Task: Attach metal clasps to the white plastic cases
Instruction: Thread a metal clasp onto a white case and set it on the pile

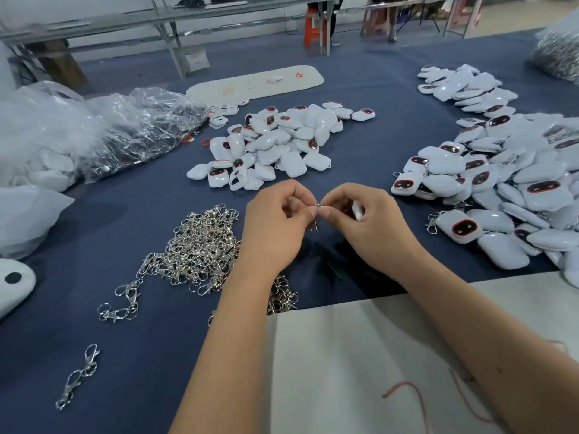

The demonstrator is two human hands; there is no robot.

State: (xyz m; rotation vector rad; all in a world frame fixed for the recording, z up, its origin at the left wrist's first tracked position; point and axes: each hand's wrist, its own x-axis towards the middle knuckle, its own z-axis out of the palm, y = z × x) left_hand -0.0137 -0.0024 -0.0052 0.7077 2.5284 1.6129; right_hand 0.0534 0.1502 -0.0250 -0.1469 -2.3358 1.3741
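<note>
Between both hands, metal clasp (315, 222), pinched by left hand (275, 223), right hand (366, 223)

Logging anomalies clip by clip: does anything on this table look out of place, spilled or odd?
Nothing looks damaged. Two silver metal clasps lie linked together near the left front edge of the blue cloth-covered table, apart from the main heap of silver clasps. A small red ring sits loose beside the middle pile of white plastic cases.

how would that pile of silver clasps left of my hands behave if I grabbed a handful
The pile of clasps would probably come up as a tangled clump: hooks and rings look interlocked, and strays at the edge lie linked in chains. It is likely heavy for its size, being all metal. Loose ones may slip out and drop, since the surfaces look smooth and shiny.
</note>
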